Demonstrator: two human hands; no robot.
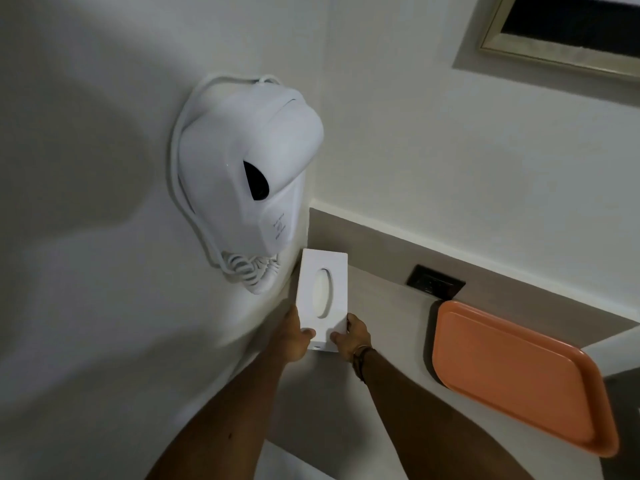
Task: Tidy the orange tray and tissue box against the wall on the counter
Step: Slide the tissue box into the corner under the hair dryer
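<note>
A white tissue box point(323, 271) with an oval slot on top lies on the counter point(388, 327), its left side close to the white side wall and its far end near the corner. My left hand point(294, 336) grips its near left corner, and my right hand point(351, 332) grips its near right corner. An empty orange tray point(519, 375) lies flat on the counter to the right, apart from the box, with its far edge near the back ledge.
A white wall-mounted hair dryer point(249, 174) with a coiled cord point(247, 268) hangs on the side wall just above and left of the box. A black power socket point(434, 280) sits in the back ledge. A framed mirror point(568, 32) hangs at the top right.
</note>
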